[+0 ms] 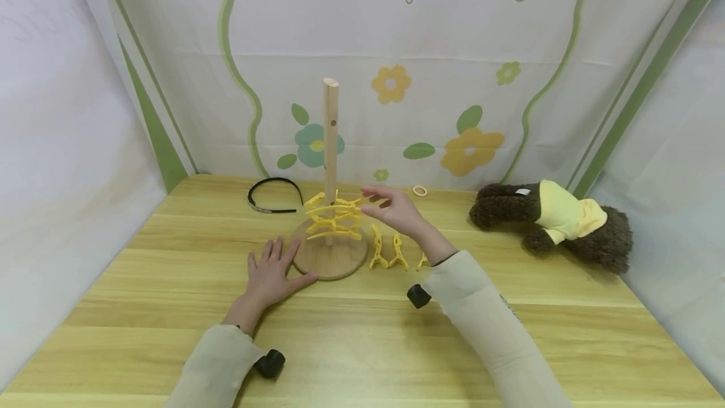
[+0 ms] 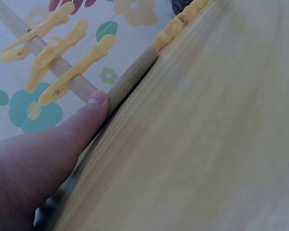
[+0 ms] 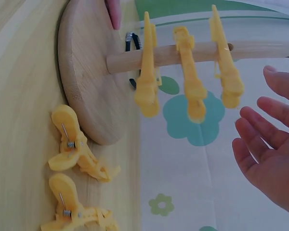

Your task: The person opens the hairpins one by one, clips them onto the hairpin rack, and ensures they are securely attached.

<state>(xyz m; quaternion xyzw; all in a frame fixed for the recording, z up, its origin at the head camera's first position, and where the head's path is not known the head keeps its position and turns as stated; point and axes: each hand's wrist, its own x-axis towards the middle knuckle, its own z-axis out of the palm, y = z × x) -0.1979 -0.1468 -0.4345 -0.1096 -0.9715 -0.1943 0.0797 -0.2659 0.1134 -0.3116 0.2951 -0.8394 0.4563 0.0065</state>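
Observation:
A wooden post [image 1: 331,150] stands upright on a round wooden base [image 1: 334,263]. Three yellow alligator clips [image 3: 189,72] are clamped across its lower part, one above another. My left hand [image 1: 272,279] lies spread at the base's left side, fingers and thumb at its rim; the left wrist view shows the thumb [image 2: 89,115] against that edge. To the right of the clamped clips hovers my right hand [image 1: 399,209], its fingers loosely bent and holding nothing. In the right wrist view a gap separates its fingertips from the clips. Loose yellow clips [image 1: 398,252] stand in a row on the table below it.
Behind the base, to the left, lies a black headband [image 1: 266,210]. A small pale ring [image 1: 415,192] sits near the table's back edge. At the right a brown plush toy in a yellow top [image 1: 557,206] lies on its side. A patterned curtain [image 1: 351,30] hangs behind the table.

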